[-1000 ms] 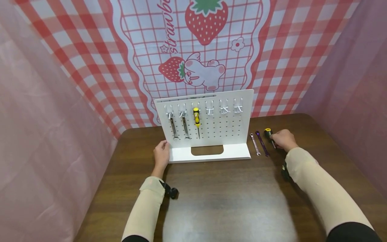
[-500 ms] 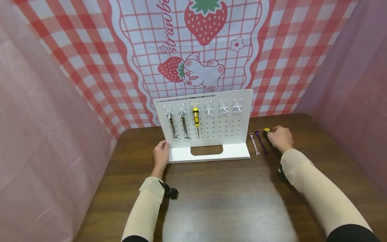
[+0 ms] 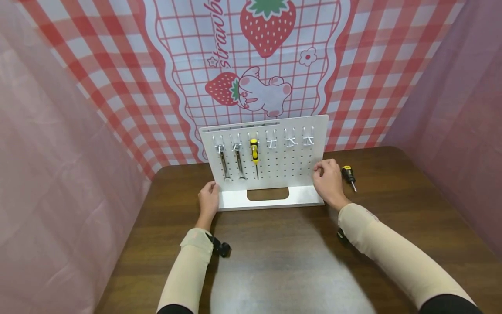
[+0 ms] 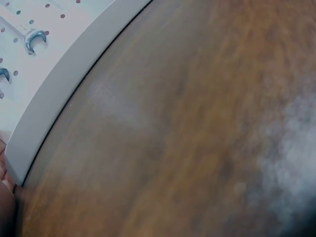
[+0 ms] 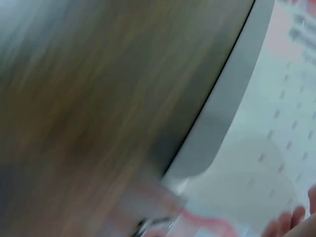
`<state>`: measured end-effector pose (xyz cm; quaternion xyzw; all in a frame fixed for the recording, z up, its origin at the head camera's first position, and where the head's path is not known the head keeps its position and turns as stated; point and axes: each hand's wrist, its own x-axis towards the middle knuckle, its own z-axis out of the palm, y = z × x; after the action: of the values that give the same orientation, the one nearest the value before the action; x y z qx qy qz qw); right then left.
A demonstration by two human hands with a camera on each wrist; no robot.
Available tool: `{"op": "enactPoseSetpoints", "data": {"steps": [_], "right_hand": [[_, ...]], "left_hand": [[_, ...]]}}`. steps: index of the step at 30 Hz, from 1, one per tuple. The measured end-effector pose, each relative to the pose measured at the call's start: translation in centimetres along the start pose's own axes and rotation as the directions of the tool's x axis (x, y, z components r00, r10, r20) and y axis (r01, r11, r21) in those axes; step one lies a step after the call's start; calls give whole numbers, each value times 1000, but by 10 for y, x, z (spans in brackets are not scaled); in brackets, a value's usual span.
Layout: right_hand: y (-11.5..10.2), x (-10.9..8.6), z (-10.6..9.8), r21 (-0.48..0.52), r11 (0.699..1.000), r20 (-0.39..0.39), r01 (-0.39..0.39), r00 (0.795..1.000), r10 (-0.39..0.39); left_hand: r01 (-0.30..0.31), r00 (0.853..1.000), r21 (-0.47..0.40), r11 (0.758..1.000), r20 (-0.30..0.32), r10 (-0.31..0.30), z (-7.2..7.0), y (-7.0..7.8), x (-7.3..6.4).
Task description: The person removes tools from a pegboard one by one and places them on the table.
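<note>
At the left, the left hand (image 3: 208, 200) holds the lower left corner of the white pegboard (image 3: 282, 168), fingers bent against its edge. Along the board, two wrenches (image 3: 239, 164) and a yellow-and-black screwdriver (image 3: 254, 151) hang upright; three white hooks (image 3: 290, 141) follow. The right hand (image 3: 330, 185) is at the board's right edge, fingers bent and thumb curving toward the forefinger (whether they have hold of anything, I cannot tell). Just beyond it, a stubby screwdriver (image 3: 348, 175) lies on the wooden table (image 3: 270, 257).
</note>
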<state>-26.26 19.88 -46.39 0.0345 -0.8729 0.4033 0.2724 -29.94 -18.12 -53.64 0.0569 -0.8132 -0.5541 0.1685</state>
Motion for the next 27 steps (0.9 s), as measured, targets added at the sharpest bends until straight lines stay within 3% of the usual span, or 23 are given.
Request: {"op": "enactPoseSetpoints", "data": {"steps": [3,7,15,27], "right_hand": [[-15,-6,13,49,997,78,60,995,-64],[-31,-9,31,91,992,177,82,979,-97],[-57,-4,55,195,981,251,22,965,-72],[-96,14,84,329,938,310,-108,951,1]], "left_hand": [[-2,1000,-7,1000,-2,2,0,-1,0],[0,1000,0,1000,-24,0,-1,-2,1],[-10,1000,10,1000,-15,10,0,1,1],[-9,1000,2,1000,-27,9,1,2,0]]}}
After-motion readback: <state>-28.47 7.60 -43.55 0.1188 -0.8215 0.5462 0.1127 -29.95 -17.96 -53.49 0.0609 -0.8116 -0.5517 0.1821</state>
